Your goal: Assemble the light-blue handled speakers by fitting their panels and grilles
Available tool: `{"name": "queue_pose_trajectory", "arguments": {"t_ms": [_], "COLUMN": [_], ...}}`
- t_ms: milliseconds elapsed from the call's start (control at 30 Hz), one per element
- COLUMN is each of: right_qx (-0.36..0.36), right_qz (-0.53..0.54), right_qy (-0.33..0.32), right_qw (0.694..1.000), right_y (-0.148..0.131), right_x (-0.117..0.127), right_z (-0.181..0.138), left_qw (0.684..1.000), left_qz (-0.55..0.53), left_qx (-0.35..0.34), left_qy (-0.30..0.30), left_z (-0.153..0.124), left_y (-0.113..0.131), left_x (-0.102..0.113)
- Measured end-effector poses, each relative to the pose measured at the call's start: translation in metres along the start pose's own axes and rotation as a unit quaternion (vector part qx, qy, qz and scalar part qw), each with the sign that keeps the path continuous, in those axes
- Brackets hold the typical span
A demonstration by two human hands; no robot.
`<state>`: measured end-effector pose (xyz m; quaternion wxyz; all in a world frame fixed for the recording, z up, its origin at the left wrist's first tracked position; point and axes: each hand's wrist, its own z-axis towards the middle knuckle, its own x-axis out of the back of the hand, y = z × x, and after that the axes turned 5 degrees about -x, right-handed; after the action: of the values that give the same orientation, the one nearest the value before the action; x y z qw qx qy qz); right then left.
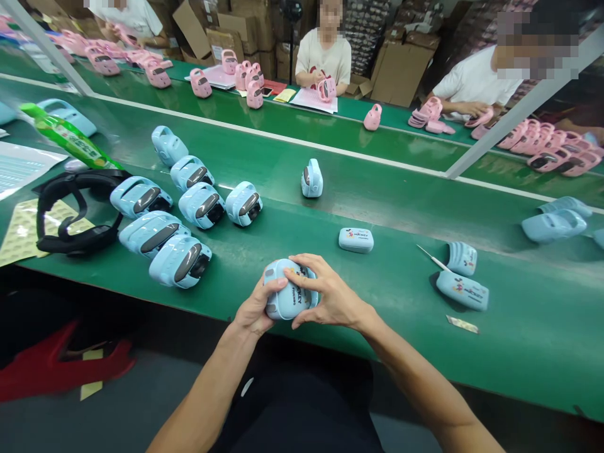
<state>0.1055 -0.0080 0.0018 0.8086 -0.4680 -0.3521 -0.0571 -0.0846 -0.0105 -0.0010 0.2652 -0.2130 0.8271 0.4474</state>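
Both hands grip one light-blue plastic casing with printed lettering, held just above the near edge of the green table. My left hand cups it from the left and below, thumb on top. My right hand wraps over its right side with fingers curled across the top. A small blue printed cover lies on the table just beyond my right hand.
Several blue casings lie in a cluster to the left, beside a black headset and a green packet. Blue parts and a thin white stick lie to the right. Other people across the table handle pink casings.
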Motion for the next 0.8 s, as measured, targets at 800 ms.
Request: {"name": "queue_pose_trajectory", "arguments": {"t_ms": [800], "right_qx": [-0.223], "right_qz": [0.48], "right_qy": [0.167], "right_qw": [0.832], "right_y": [-0.002], "right_x": [-0.031], "right_z": [0.0], "left_qw": [0.985], "left_qz": [-0.088], "left_qx": [-0.139], "left_qy": [-0.051], "left_z": [0.011], "left_y": [0.005], "left_x": [-0.008]}}
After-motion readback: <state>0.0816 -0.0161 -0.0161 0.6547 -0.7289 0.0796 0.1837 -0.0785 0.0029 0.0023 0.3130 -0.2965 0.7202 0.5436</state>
